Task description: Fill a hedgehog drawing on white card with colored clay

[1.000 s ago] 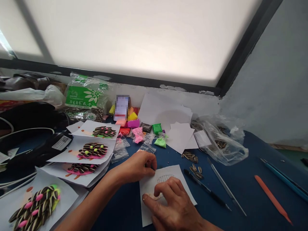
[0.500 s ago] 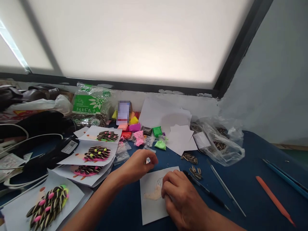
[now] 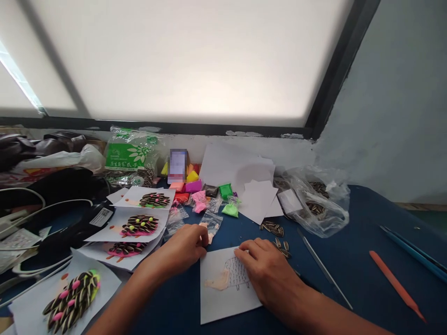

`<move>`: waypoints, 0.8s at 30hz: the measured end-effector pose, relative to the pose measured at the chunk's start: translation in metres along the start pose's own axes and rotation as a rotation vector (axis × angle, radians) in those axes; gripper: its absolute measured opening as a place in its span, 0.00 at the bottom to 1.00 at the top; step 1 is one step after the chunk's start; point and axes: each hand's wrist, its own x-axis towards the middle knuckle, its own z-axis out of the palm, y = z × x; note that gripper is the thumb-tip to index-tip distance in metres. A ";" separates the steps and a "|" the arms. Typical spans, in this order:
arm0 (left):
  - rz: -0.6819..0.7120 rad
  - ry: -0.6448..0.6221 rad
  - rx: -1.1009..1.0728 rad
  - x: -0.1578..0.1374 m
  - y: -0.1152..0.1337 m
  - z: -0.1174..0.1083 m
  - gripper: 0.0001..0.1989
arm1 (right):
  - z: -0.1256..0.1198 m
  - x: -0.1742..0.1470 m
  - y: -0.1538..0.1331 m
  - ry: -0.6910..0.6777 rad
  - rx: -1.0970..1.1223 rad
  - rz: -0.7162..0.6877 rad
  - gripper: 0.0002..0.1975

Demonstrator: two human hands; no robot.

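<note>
A white paper card (image 3: 223, 309) lies on the blue table, bearing a drawn hedgehog (image 3: 238, 272) whose face is covered with flat peach clay (image 3: 219, 281). My right hand (image 3: 270, 274) rests over the card's right side, fingers stretched out and hiding part of the drawing. Beyond the card's far left corner is my left hand (image 3: 188, 244), its fingers curled together. Whatever lies between those fingertips is hidden. Right beside them is a small clear bag (image 3: 214, 221) with peach clay pieces.
Finished seed-and-clay hedgehog cards (image 3: 139, 225) overlap at left. Coloured clay packs (image 3: 225, 190) and blank paper (image 3: 258, 200) lie behind. Sunflower seeds (image 3: 272, 228), a seed bag (image 3: 317, 209), a metal tool (image 3: 324, 267), an orange tool (image 3: 394, 284) and blue tweezers (image 3: 412, 251) are at right.
My left hand has moved left and down, uncovering the peach clay bag. My right hand has shifted slightly, so more of the hedgehog drawing shows. The view has tilted a little.
</note>
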 end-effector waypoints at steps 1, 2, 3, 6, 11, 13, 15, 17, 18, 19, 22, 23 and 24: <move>-0.010 -0.010 -0.025 0.000 -0.001 0.001 0.09 | -0.002 -0.001 -0.001 0.001 0.000 0.005 0.15; -0.020 -0.028 -0.060 0.001 -0.001 0.001 0.09 | -0.004 -0.002 -0.002 0.007 0.007 0.006 0.15; -0.031 -0.051 -0.101 0.001 -0.002 0.002 0.08 | -0.006 -0.003 -0.003 0.013 0.022 -0.003 0.15; -0.057 -0.084 -0.222 0.000 -0.004 0.004 0.08 | -0.012 -0.002 -0.004 0.015 0.108 -0.097 0.13; -0.039 -0.064 -0.330 -0.003 -0.005 0.008 0.08 | -0.014 0.006 -0.007 0.010 0.204 -0.309 0.08; -0.039 -0.070 -0.375 -0.003 -0.005 0.009 0.07 | -0.014 0.010 -0.009 0.008 0.194 -0.353 0.08; -0.035 -0.065 -0.397 -0.003 -0.005 0.010 0.07 | -0.014 0.013 -0.012 0.004 0.179 -0.372 0.09; -0.027 -0.052 -0.396 -0.002 -0.005 0.010 0.06 | -0.014 0.015 -0.014 -0.016 0.183 -0.377 0.09; -0.023 -0.049 -0.394 -0.002 -0.006 0.010 0.06 | -0.014 0.016 -0.015 -0.033 0.197 -0.368 0.10; -0.021 -0.051 -0.395 -0.002 -0.006 0.010 0.07 | -0.013 0.017 -0.016 -0.053 0.217 -0.353 0.10; -0.007 -0.077 -0.428 -0.002 -0.008 0.010 0.08 | -0.010 0.020 -0.019 -0.082 0.274 -0.295 0.10; 0.002 -0.086 -0.441 -0.002 -0.008 0.010 0.09 | -0.008 0.021 -0.020 -0.081 0.289 -0.285 0.11; 0.010 -0.092 -0.452 -0.003 -0.009 0.010 0.10 | -0.007 0.022 -0.021 -0.074 0.297 -0.285 0.13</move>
